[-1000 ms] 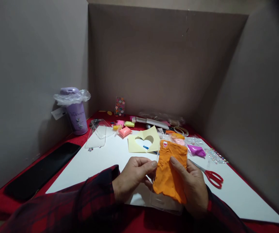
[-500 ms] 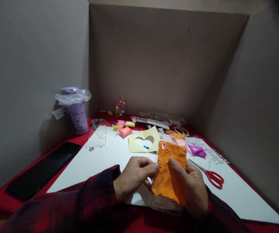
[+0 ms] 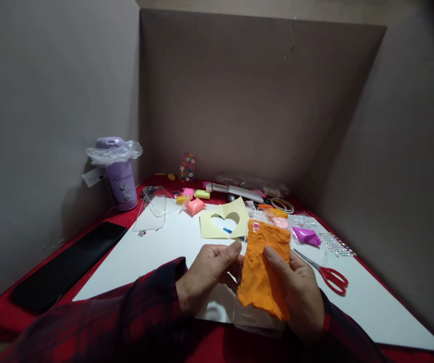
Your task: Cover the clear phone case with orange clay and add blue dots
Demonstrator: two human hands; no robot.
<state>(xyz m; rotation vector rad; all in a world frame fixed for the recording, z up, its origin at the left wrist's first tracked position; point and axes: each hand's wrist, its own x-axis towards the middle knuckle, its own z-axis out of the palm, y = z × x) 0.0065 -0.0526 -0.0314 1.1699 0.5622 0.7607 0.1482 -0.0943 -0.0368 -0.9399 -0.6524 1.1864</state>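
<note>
A clear phone case is held up near the board's front edge, with orange clay spread over most of its back. Its lower end is bare, and a small pinkish patch shows at the clay's upper left. My right hand grips the case from the right, thumb pressed on the clay. My left hand is at the left edge, thumb raised beside it and fingers curled against the case's side. Behind the case stands a folded yellow paper with a heart-shaped hole.
Red-handled scissors and rhinestones lie right on the white board. Clay packets sit farther back. Left are clear cases, a black phone and a purple cup.
My left thumb has lifted off the clay's left edge and moved slightly up. The case has tilted a little, and more of its bare lower end shows.
</note>
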